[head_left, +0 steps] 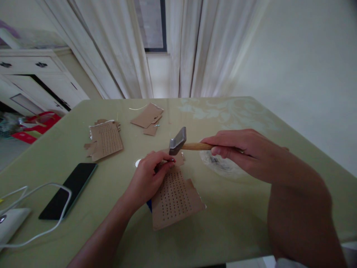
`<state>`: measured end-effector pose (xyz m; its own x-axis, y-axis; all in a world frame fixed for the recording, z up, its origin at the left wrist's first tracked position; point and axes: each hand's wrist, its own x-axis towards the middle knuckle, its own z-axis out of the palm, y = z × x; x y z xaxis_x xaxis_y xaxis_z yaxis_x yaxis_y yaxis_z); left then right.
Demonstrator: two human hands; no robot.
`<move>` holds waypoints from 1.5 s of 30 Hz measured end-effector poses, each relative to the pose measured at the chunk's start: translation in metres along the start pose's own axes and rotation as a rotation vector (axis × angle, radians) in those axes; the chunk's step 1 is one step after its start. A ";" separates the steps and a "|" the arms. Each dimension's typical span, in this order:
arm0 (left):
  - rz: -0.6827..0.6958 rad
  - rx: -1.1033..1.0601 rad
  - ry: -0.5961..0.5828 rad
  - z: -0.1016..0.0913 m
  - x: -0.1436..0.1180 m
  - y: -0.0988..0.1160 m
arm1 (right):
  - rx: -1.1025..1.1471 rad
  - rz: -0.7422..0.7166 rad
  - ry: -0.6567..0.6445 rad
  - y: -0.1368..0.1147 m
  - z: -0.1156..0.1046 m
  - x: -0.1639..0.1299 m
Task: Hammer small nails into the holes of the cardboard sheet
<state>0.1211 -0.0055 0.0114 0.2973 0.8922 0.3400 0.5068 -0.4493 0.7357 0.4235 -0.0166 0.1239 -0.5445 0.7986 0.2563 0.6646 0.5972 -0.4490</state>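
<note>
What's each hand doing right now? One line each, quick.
Left hand: fingers pinched at the top edge of the cardboard; what they pinch cannot be told.
Right hand: closed on the hammer.

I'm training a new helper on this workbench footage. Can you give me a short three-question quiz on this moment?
1. True or false: the right hand grips the wooden-handled metal hammer.
2. What does the left hand rest on?
A. dark flat phone
B. brown cardboard piece punched with rows of holes
C. white cable
3. Fill in: the hammer head hangs just above the left ____.

Key: 1 true; 2 B; 3 fingertips.
</note>
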 end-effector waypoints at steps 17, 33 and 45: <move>0.045 -0.019 0.004 0.001 -0.002 0.000 | 0.014 -0.032 -0.005 0.004 0.002 -0.001; 0.094 0.041 -0.020 0.002 -0.002 0.004 | 0.097 -0.018 -0.067 0.007 0.006 0.002; 0.050 -0.023 -0.064 0.003 -0.006 0.002 | 0.119 0.024 -0.095 0.012 0.006 0.005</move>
<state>0.1227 -0.0115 0.0095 0.3730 0.8636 0.3392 0.4716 -0.4913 0.7323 0.4255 -0.0058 0.1142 -0.5792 0.7983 0.1648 0.6156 0.5609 -0.5536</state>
